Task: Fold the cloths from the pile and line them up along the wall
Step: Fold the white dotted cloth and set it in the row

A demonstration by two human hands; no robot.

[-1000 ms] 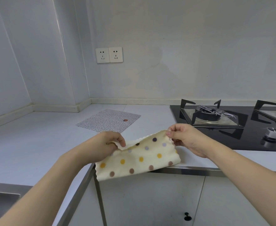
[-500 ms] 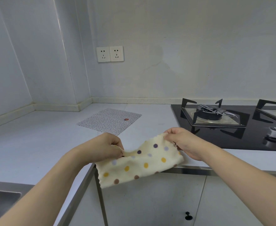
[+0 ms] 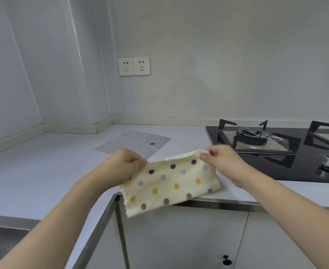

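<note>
A cream cloth with coloured polka dots (image 3: 171, 186) hangs doubled over in the air above the counter's front edge. My left hand (image 3: 123, 165) pinches its upper left corner and my right hand (image 3: 220, 162) pinches its upper right corner, so the top edge is stretched between them. A second cloth, pale with a fine speckled print and one red dot (image 3: 133, 142), lies flat on the counter behind my hands, a little way out from the back wall.
A black gas hob (image 3: 276, 152) with pan supports and a knob fills the counter's right side. The grey counter (image 3: 33, 171) wraps round the corner to the left. A double socket (image 3: 134, 66) is on the wall. A sink edge (image 3: 2, 235) shows bottom left, cabinet doors below.
Both hands have lifted the polka-dot cloth slightly and pulled its top edge straighter; it hangs flatter than a second ago. The speckled cloth has not moved.
</note>
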